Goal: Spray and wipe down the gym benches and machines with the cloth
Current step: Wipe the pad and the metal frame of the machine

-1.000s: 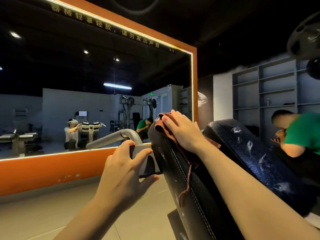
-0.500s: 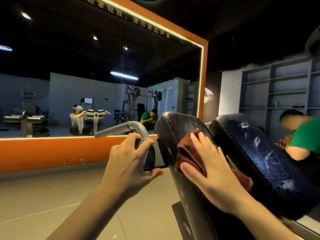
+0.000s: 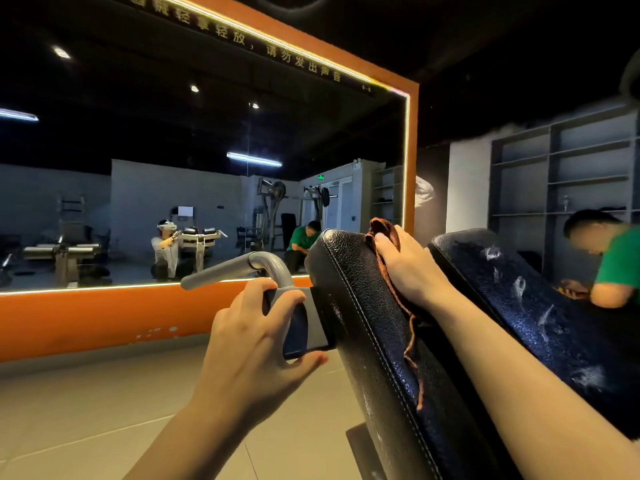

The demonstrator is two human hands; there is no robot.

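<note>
The left hand [image 3: 256,344] grips the grey handle [image 3: 277,271] with fingers curled round it, probably to keep the machine steady. The right hand [image 3: 408,268] presses the brown cloth [image 3: 382,233] with fingers together on the top edge of the near black pad [image 3: 363,306]. The far pad [image 3: 526,306] carries spray marks; only a narrow gap separates them

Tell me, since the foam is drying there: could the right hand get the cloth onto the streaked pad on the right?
Probably yes. The right hand presses the cloth on the top of the near pad. The streaked pad stands right beside it, with only a narrow gap between them and nothing lying on it.
</note>
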